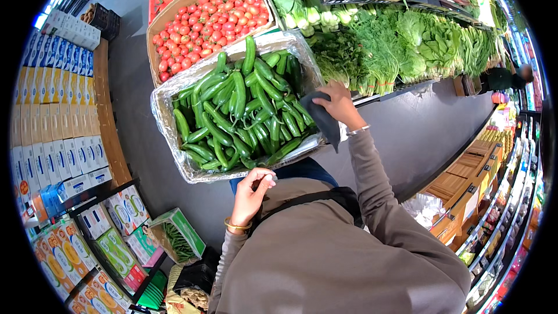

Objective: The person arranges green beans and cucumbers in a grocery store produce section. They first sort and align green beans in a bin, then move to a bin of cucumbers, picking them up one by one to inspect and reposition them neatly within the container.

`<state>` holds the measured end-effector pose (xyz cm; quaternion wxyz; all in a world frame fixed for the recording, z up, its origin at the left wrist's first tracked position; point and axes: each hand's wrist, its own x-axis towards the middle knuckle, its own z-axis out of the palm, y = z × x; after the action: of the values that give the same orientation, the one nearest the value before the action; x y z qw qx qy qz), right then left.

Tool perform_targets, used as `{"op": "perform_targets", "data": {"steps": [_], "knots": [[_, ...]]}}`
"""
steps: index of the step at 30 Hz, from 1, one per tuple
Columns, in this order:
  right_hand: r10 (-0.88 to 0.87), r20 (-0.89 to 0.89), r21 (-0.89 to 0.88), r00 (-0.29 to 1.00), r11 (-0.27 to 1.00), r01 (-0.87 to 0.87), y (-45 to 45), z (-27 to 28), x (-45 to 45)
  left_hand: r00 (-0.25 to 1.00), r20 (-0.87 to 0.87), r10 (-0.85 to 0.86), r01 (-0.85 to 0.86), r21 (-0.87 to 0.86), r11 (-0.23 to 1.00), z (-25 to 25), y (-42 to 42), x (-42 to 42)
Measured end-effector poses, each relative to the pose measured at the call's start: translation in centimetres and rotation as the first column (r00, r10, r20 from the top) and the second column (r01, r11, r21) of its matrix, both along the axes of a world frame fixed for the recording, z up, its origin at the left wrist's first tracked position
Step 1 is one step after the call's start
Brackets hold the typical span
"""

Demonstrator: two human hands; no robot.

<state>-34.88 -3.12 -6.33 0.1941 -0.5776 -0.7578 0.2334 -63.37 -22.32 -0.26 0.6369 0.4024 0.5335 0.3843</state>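
A box lined with clear plastic film (pixel 168 126) stands before me, heaped with green cucumbers (pixel 222 131). My right hand (pixel 333 102) grips a dark grey cloth (pixel 322 115) at the box's right side; the cloth hangs down over that rim. My left hand (pixel 257 189) is just below the near rim, fingers curled in towards the thumb, with something small and pale at the fingertips that I cannot make out. Beyond the cucumbers, a cardboard box (pixel 153 59) holds many small red tomatoes (pixel 209 28).
Leafy greens (pixel 379 43) fill a display shelf at the upper right. Stacked packaged goods (pixel 56 126) line the left. A green carton of green vegetables (pixel 178 235) stands on the lower left. Wooden bins (pixel 462 170) run along the right. A person (pixel 501 79) is far off at the right.
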Motion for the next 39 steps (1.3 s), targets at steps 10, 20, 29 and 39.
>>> {"op": "perform_targets", "data": {"steps": [10,20,29,39], "knots": [[-0.358,0.169,0.312,0.918,0.903,0.294,-2.7,1.3,-4.9,0.994,-0.007,0.110,-0.110,-0.019,0.994,-0.6,-1.7,-2.5],[-0.306,0.046,0.034,0.951,0.952,0.305,-3.2,-2.9,-1.9,0.976,-0.035,0.215,-0.215,0.008,0.977,-1.2,-1.1,-5.1],[0.072,-0.129,-0.206,0.989,0.974,-0.097,-6.8,0.0,-7.7,0.989,-0.133,0.060,-0.052,0.060,0.997,-4.1,4.8,-4.5],[-0.221,-0.014,0.320,0.975,0.923,0.214,-5.4,2.9,-5.8,0.893,-0.441,-0.092,0.175,0.151,0.973,-10.3,5.8,0.8]]}}
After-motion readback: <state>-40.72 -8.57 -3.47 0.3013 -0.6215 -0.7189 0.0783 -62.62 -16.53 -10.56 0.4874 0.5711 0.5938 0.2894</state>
